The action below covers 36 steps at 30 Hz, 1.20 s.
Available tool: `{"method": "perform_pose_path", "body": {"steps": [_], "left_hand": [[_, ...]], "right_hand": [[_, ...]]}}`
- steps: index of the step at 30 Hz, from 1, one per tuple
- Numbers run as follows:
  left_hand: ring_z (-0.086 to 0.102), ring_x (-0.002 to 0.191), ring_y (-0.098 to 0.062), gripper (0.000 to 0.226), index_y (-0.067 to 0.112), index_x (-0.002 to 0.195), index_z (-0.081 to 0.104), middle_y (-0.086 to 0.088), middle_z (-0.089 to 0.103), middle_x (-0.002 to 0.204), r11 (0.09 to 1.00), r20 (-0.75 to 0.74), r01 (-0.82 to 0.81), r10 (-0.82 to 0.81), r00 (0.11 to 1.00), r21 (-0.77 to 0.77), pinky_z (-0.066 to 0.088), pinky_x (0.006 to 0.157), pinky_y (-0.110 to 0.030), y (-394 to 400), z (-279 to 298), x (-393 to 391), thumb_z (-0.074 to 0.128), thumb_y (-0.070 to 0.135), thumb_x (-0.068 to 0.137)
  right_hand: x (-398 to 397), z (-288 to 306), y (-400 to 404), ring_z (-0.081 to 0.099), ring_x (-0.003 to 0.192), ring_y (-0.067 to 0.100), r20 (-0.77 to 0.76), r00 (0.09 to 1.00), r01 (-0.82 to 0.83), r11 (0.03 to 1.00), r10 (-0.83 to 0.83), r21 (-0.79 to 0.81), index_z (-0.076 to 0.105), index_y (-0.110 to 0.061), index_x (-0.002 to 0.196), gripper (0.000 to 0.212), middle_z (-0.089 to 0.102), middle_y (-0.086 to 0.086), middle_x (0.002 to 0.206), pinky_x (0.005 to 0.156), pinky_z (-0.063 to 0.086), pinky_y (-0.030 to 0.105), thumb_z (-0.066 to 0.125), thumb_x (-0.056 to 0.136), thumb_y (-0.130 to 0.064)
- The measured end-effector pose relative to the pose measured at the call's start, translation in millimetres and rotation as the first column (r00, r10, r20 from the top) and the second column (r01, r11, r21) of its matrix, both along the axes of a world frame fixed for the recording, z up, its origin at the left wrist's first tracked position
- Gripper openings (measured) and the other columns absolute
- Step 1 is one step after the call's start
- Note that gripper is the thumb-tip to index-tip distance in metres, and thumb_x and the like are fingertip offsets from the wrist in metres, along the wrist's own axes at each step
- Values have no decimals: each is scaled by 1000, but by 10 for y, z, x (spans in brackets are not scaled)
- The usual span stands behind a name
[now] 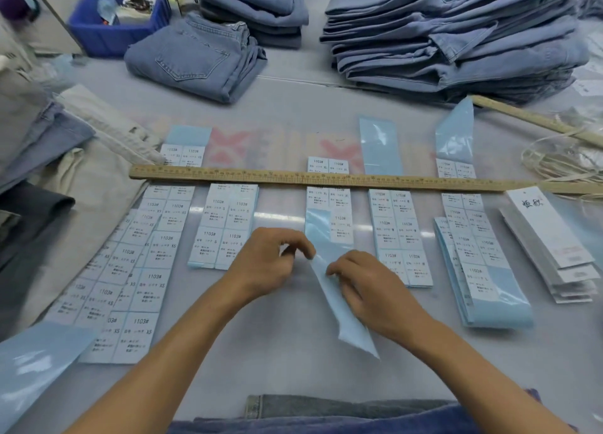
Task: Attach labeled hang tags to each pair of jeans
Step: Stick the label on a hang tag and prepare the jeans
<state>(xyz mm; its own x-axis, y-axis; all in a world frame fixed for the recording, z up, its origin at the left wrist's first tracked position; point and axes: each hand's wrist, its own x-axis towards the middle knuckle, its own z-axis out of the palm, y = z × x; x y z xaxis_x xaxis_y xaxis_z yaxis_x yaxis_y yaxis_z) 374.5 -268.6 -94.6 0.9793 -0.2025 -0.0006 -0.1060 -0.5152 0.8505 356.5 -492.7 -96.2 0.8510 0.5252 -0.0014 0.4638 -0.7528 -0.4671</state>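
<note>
Jeans [342, 410] lie nearest, below both wrists. Right hand [365, 290] pinches the blue backing strip [346, 316]; left hand [270, 260] curls fingertips at its upper edge, label sheets [225, 224] just beyond.

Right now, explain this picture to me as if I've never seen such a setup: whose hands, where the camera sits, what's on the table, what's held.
There is no machine here. A person works with bare hands, and the one picture comes from a camera worn on their head, looking forward and down.

The left hand and right hand both pinch a pale blue backing strip near its top end; the strip's lower end lifts off the table.

Across the table lie rows of label sheets, white stickers on blue backing, printed 1103# with sizes such as XS, S and XL. A long wooden ruler lies across them. At the right sits a stack of white hang tags, with a bundle of strings beyond it. Folded jeans are piled at the back, beside a blue bin.
</note>
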Motion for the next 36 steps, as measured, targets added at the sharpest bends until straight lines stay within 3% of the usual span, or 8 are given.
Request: {"method": "perform_pose_path", "body": {"steps": [2,4,7,11,20,27,31,36], "left_hand": [[68,97,-11,27,15,91,76,8,75,97,993,194,-111,103,976,32,53,92,-36,-57,-28,73,62,-7,88],[65,102,-18,14,14,99,74,3,74,105,992,294,-85,53,954,96,51,92,-39,-170,-30,149,68,4,91],[62,114,-26,21,12,112,73,-2,72,118,971,315,-22,-56,947,239,49,96,-45,-320,-89,193,72,14,91],[62,115,-32,40,7,121,69,-8,69,122,935,313,-60,-56,948,349,50,95,-46,-386,-232,113,78,11,82],[64,110,-30,32,7,114,71,-7,71,116,947,376,-116,-5,927,299,51,93,-43,-347,-434,75,79,18,85],[63,112,-29,26,6,109,74,-6,69,119,950,372,-103,-15,928,294,51,93,-45,-348,-458,92,76,18,86],[61,118,-27,30,9,116,72,-4,67,124,946,363,-96,-24,931,309,49,96,-45,-337,-490,87,74,21,89],[60,118,-25,29,11,116,72,-2,66,124,945,363,-95,-26,932,314,48,95,-45,-329,-495,84,73,23,90]], "right_hand": [[-5,-32,17,60,97,25,52,999,-11,1000,11,12,71,-10,111,19,65,5,107,78,52,39,62,95,-6],[40,-38,47,60,91,29,129,991,-19,999,24,-40,71,-10,107,14,66,6,103,73,52,43,64,95,-10],[151,-43,72,58,83,32,228,973,-31,997,47,-74,70,-7,97,7,65,9,93,66,50,45,65,94,-10],[488,-74,-16,64,96,29,232,956,161,981,-181,105,74,-6,104,19,71,8,103,83,51,33,78,86,-8],[591,-242,-58,63,88,28,336,942,12,1000,-6,-16,72,-10,92,11,72,4,95,67,56,40,78,86,-17],[672,-119,16,59,104,21,49,991,124,992,-125,36,75,-16,103,18,67,-2,111,92,48,32,75,85,-18],[795,-6,86,57,98,14,-97,983,155,988,-157,-23,70,-23,102,21,57,-4,106,87,47,28,73,82,-19],[852,41,150,59,96,17,-122,978,160,984,-169,-76,68,-22,101,17,57,-1,105,87,52,36,68,84,-17]]}}
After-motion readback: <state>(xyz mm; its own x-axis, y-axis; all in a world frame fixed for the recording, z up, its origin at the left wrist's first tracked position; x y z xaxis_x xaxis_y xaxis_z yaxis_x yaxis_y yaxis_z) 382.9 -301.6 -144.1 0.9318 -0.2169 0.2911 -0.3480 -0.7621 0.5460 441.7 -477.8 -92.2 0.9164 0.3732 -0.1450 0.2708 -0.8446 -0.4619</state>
